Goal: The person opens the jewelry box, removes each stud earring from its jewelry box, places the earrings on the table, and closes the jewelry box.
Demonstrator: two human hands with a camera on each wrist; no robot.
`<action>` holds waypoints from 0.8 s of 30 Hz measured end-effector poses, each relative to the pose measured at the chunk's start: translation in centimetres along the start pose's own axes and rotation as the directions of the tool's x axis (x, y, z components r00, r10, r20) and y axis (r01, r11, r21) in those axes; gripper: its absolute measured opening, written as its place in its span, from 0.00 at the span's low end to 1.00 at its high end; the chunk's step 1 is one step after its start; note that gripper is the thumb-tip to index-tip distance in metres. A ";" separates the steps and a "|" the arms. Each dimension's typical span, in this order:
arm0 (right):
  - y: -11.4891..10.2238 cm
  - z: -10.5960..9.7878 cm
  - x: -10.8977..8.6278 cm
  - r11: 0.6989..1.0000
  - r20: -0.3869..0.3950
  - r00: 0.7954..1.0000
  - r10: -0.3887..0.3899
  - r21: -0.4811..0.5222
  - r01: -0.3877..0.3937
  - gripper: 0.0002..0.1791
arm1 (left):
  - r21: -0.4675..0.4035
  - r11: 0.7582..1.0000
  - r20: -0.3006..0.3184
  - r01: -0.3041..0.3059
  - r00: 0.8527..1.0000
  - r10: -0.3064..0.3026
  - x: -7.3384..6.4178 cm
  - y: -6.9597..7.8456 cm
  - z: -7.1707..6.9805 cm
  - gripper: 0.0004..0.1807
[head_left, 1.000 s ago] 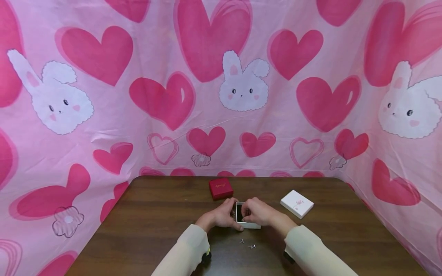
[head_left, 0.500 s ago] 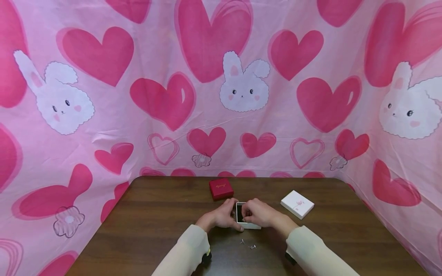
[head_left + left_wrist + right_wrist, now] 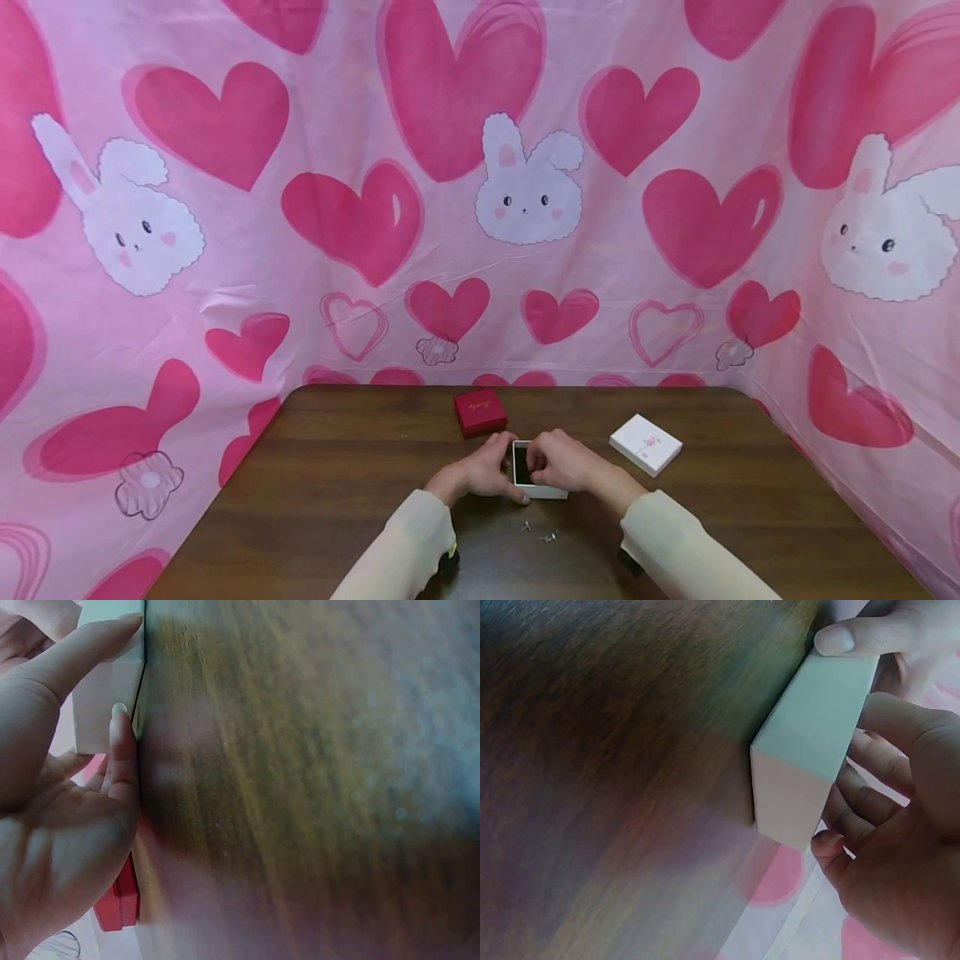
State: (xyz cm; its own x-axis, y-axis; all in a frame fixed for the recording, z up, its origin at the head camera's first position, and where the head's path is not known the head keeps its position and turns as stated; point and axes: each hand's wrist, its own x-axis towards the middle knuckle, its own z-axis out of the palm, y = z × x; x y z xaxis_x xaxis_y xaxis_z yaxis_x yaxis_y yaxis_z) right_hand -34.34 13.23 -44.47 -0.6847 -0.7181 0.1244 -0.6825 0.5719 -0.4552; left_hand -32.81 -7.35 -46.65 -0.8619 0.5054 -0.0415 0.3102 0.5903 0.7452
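Note:
A small open white box (image 3: 547, 492) with a dark inside stands on the table in the head view. My left hand (image 3: 483, 468) grips its left end, thumb on the near wall, as the left wrist view shows with the hand (image 3: 60, 787) beside the box (image 3: 112, 697). My right hand (image 3: 564, 462) reaches over the rim with curled fingers at the dark inside. Whatever its fingertips may pinch is hidden, also in the right wrist view, where the hand (image 3: 915, 817) is above the box (image 3: 810, 720). Nearer lie small silvery studs (image 3: 548, 537) and another stud (image 3: 526, 526).
Behind the left hand sits a red box (image 3: 481, 411) with gold lettering. A flat white lid (image 3: 646, 444) with a pink print lies to the right. The brown wooden table (image 3: 337, 500) is bordered by pink heart-patterned cloth (image 3: 615, 250) at back and sides.
Almost nothing differs. The right hand's fingers shift very slightly at the inside of the box, while the left hand, the boxes and the studs stay in place.

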 end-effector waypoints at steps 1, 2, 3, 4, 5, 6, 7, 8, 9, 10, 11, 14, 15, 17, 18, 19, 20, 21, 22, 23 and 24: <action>0.0 0.0 0.0 1.000 -0.005 1.000 0.003 -0.002 -0.003 0.06 | 0.000 1.000 0.002 0.002 1.000 -0.002 0.0 0.0 0.0 0.36; 0.0 0.0 0.0 1.000 -0.010 1.000 0.008 -0.004 -0.008 0.06 | 0.001 1.000 0.004 0.003 1.000 -0.003 0.0 0.0 0.0 0.36; 0.1 0.0 0.0 1.000 -0.013 1.000 0.013 -0.003 -0.013 0.07 | 0.002 1.000 0.005 0.003 1.000 -0.003 0.0 0.0 0.0 0.37; 0.1 -0.1 0.0 1.000 -0.016 1.000 0.017 -0.002 -0.017 0.08 | 0.003 1.000 0.006 0.003 1.000 -0.003 0.0 0.0 0.0 0.37; 0.1 -0.1 0.0 1.000 -0.018 1.000 0.020 0.000 -0.020 0.08 | 0.003 1.000 0.006 0.004 1.000 -0.004 0.0 0.0 -0.1 0.37; 0.0 -0.1 0.0 1.000 -0.019 1.000 0.024 0.001 -0.024 0.08 | 0.002 1.000 0.006 0.005 1.000 -0.005 0.0 0.1 -0.1 0.37; 0.0 -0.1 0.0 1.000 -0.019 0.999 0.027 0.001 -0.027 0.09 | 0.004 1.000 0.006 0.005 1.000 -0.005 0.0 0.1 -0.1 0.37; 0.0 -0.1 0.0 1.000 -0.020 0.999 0.028 0.000 -0.028 0.09 | 0.006 1.000 0.005 0.004 1.000 -0.004 0.0 0.1 -0.1 0.37; 0.0 -0.1 -0.1 1.000 -0.017 0.999 0.031 0.002 -0.031 0.09 | 0.008 1.000 0.004 0.004 1.000 -0.004 0.0 0.1 0.0 0.37; -0.1 -0.1 -0.1 0.999 -0.017 0.999 0.032 0.001 -0.032 0.09 | 0.010 1.000 0.003 0.002 1.000 -0.002 0.0 0.1 0.0 0.37; -0.1 -0.1 -0.2 0.999 -0.016 0.999 0.034 0.000 -0.034 0.09 | 0.011 1.000 0.002 0.003 1.000 -0.003 -0.1 0.0 0.0 0.37; -0.2 -0.1 -0.3 0.999 -0.009 0.999 0.045 0.000 -0.045 0.09 | 0.010 1.000 0.002 0.000 1.000 0.000 -0.1 0.0 0.1 0.37; -0.2 -0.1 -0.3 0.999 -0.006 0.999 0.051 0.002 -0.051 0.09 | 0.008 1.000 0.001 -0.001 1.000 0.001 -0.1 0.0 0.1 0.37; -0.3 -0.1 -0.3 0.998 -0.003 0.998 0.057 0.004 -0.057 0.10 | 0.001 1.000 -0.001 -0.002 1.000 0.002 -0.1 -0.1 0.1 0.37; -0.3 -0.1 -0.3 0.998 -0.002 0.998 0.060 0.005 -0.060 0.10 | -0.001 1.000 -0.003 -0.005 1.000 0.005 -0.1 0.0 0.1 0.37; -0.3 -0.1 -0.3 0.998 -0.003 0.998 0.061 0.005 -0.061 0.10 | -0.002 1.000 -0.004 -0.005 1.000 0.005 0.0 0.0 0.1 0.37; -0.3 -0.1 -0.3 0.998 -0.004 0.998 0.064 0.005 -0.064 0.10 | -0.002 1.000 -0.006 -0.006 1.000 0.006 0.0 0.0 0.1 0.37; -0.3 -0.1 -0.4 0.998 -0.006 0.998 0.066 0.004 -0.066 0.10 | -0.001 1.000 -0.007 -0.007 1.000 0.007 0.0 0.0 0.1 0.37; -0.4 -0.2 -0.4 0.998 -0.007 0.998 0.068 0.005 -0.067 0.10 | -0.001 1.000 -0.009 -0.008 1.000 0.008 0.0 0.0 0.2 0.37; -0.4 -0.2 -0.4 0.998 -0.009 0.998 0.067 0.005 -0.067 0.10 | -0.002 1.000 -0.009 -0.007 1.000 0.007 0.0 0.0 0.2 0.37; -0.4 -0.2 -0.4 0.998 -0.010 0.998 0.069 0.004 -0.069 0.10 | -0.004 1.000 -0.009 -0.006 1.000 0.006 0.0 0.0 0.2 0.37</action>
State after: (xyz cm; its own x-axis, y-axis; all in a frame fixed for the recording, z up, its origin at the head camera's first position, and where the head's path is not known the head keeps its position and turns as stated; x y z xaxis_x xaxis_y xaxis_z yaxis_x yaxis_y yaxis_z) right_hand -33.80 13.36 -44.15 -0.7325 -0.6731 0.1019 -0.6329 0.6182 -0.4661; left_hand -32.73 -7.26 -46.80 -0.8638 0.5028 -0.0308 0.3135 0.5845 0.7484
